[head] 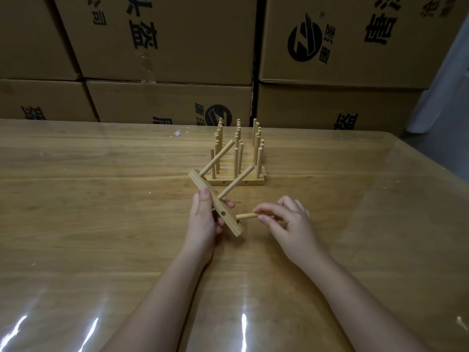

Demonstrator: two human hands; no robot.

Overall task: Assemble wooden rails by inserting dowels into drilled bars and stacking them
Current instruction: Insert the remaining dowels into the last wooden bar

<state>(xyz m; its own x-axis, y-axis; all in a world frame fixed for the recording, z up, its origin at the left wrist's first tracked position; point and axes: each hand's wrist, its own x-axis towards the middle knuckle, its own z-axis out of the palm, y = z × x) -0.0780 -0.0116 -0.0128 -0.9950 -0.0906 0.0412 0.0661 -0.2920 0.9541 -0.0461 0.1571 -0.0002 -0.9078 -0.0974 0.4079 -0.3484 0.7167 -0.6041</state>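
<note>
Dowel (245,216) far end unseen inside right hand (289,221) fingers (267,207), by bar (232,224).

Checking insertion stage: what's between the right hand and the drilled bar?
In the head view, a single dowel spans it: the right hand pinches one end, the other meets the drilled bar gripped by the left hand.

Pale wood bar (215,202), glossy table (101,224)

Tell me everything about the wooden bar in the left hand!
The bar is a flat strip of pale wood, held tilted above the table. The left hand grips its middle. Two dowels stick out of it, pointing up and away. A small hole shows on its side. The right hand pinches a third dowel, tip at the bar's near end.
</note>
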